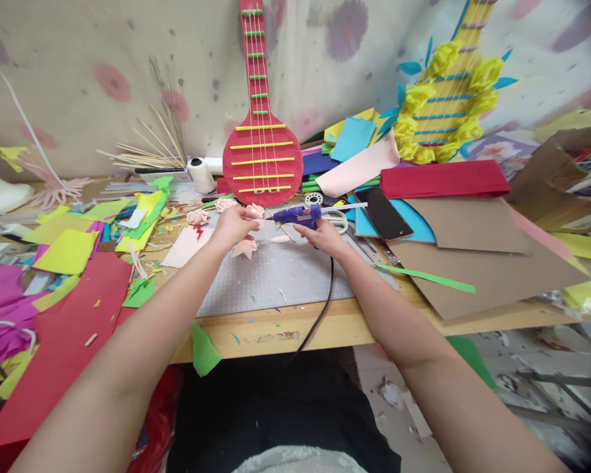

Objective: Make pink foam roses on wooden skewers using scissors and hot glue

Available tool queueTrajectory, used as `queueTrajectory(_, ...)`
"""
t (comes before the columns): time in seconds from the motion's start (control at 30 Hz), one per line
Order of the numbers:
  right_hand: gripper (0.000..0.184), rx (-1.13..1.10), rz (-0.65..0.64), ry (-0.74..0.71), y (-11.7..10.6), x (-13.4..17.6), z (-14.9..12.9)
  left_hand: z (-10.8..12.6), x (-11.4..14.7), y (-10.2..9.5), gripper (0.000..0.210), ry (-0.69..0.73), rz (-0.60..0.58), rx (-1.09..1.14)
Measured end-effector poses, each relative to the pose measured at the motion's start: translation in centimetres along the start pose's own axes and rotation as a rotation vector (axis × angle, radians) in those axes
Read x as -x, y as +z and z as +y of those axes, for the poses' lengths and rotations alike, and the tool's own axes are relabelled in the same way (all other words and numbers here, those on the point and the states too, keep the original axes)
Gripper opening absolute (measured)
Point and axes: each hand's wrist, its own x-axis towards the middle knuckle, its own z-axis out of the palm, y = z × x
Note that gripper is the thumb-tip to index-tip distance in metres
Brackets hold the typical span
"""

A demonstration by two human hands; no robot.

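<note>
My right hand (321, 236) is wrapped round the grip of a blue hot glue gun (298, 215), with a white glue stick (352, 206) poking out of its back. The gun's nozzle points left, close to a pale pink paper flower (255, 211) that my left hand (235, 228) pinches between its fingers. Pink paper petals (245, 246) lie just below that hand on the grey cutting mat (276, 282). Two finished-looking pink paper roses, one of them a rose (197, 217) further left, sit behind it.
A red paper-covered lute (262, 161) leans on the wall behind the mat, a yellow flowered one (443, 105) to its right. Coloured paper scraps (66, 253) crowd the left. A phone (383, 213) and brown cardboard (477, 263) lie right. The gun's black cord (320, 318) hangs over the table edge.
</note>
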Motion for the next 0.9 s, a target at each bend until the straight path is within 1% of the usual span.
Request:
queueTrajectory(0.1, 0.034, -0.023, 0.034, 0.014, 0.0, 0.0, 0.2, 0.0, 0.0, 0.0, 0.024, -0.007, -0.019, 0.014)
queueTrajectory(0.2, 0.033, -0.049, 0.076, -0.014, 0.0, 0.2, 0.2, 0.1, 0.0, 0.0, 0.027, -0.037, -0.004, 0.026)
queueTrajectory(0.33, 0.031, -0.017, 0.056, -0.084, 0.4, 0.4, -0.1, 0.7, 0.4, 0.1, 0.026, -0.067, 0.033, 0.001)
queueTrajectory(0.5, 0.032, 0.034, 0.056, -0.09, 0.8, 0.5, -0.5, 1.2, 0.6, 0.1, 0.025, -0.088, 0.034, -0.008)
queueTrajectory(0.7, 0.033, 0.036, 0.063, -0.09, 0.7, 0.4, -0.5, 0.3, 0.0, 0.0, 0.026, -0.031, 0.007, 0.015)
queueTrajectory(0.9, 0.037, 0.066, 0.058, -0.06, 0.4, 0.4, -0.3, -0.1, -0.3, -0.4, 0.026, -0.031, -0.022, 0.038)
